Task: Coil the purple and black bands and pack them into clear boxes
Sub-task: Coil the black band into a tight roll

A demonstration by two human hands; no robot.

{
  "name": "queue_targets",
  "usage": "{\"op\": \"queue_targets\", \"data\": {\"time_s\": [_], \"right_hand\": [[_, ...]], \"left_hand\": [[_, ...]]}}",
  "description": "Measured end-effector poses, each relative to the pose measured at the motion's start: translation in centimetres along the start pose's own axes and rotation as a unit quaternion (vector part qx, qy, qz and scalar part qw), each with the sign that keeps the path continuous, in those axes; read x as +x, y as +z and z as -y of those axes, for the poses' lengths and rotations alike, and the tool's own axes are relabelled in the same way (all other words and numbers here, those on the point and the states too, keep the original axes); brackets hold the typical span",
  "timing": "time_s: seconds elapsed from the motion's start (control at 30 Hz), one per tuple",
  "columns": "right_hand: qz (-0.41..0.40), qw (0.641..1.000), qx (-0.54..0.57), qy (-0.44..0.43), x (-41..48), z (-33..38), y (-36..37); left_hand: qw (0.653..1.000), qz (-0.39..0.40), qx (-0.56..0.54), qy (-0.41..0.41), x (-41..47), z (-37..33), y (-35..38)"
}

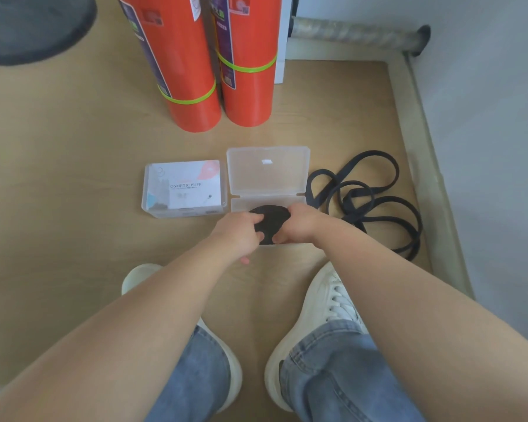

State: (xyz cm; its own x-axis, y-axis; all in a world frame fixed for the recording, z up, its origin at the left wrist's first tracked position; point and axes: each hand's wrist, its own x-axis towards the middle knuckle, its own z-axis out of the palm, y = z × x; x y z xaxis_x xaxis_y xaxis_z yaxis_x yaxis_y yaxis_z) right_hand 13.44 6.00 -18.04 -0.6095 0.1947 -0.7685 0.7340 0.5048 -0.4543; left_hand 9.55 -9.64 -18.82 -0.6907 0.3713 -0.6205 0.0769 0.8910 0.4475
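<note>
A coiled black band (269, 220) lies in the base of an open clear box (241, 204) on the wooden floor, its lid (268, 170) flipped back. My left hand (237, 233) grips the coil's left side and my right hand (296, 222) grips its right side, both pressing it into the box. A loose black band (366, 196) lies tangled on the floor right of the box. A closed clear box (183, 188) with a "cosmetic puff" card stands to the left. No purple band shows.
Two red cylinders (192, 65) with green rings stand behind the boxes. A grey wall and skirting (424, 166) run along the right. My white shoes (326, 300) and jeans are at the bottom. A dark round mat (31, 25) lies far left.
</note>
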Motion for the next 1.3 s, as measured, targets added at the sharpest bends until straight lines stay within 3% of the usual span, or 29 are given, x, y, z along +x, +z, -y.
{"op": "queue_targets", "data": {"time_s": [0.07, 0.23, 0.47, 0.7, 1.1, 1.3], "right_hand": [[0.001, 0.999, 0.044, -0.001, 0.0, 0.1, 0.1], [-0.056, 0.998, -0.025, 0.006, 0.2, 0.4, 0.8], [-0.053, 0.997, -0.056, 0.009, 0.0, 0.7, 0.6], [-0.065, 0.989, -0.133, 0.002, -0.4, 0.9, 1.1], [-0.065, 0.988, -0.140, -0.012, -0.5, 0.6, 0.8], [-0.065, 0.989, -0.132, -0.025, -0.3, 0.3, 0.9]], "left_hand": [[0.998, 0.008, 0.055, 0.007, 0.1, -0.4, 0.0], [0.968, 0.009, 0.213, 0.134, 0.4, 0.0, 0.5], [0.976, 0.030, 0.168, 0.136, 0.2, 0.7, 0.2], [0.955, 0.055, 0.243, 0.163, -0.5, 0.9, 1.8], [0.964, -0.067, 0.187, 0.176, -0.4, 2.9, 4.0], [0.967, -0.010, 0.224, 0.124, -0.4, 2.0, 3.2]]}}
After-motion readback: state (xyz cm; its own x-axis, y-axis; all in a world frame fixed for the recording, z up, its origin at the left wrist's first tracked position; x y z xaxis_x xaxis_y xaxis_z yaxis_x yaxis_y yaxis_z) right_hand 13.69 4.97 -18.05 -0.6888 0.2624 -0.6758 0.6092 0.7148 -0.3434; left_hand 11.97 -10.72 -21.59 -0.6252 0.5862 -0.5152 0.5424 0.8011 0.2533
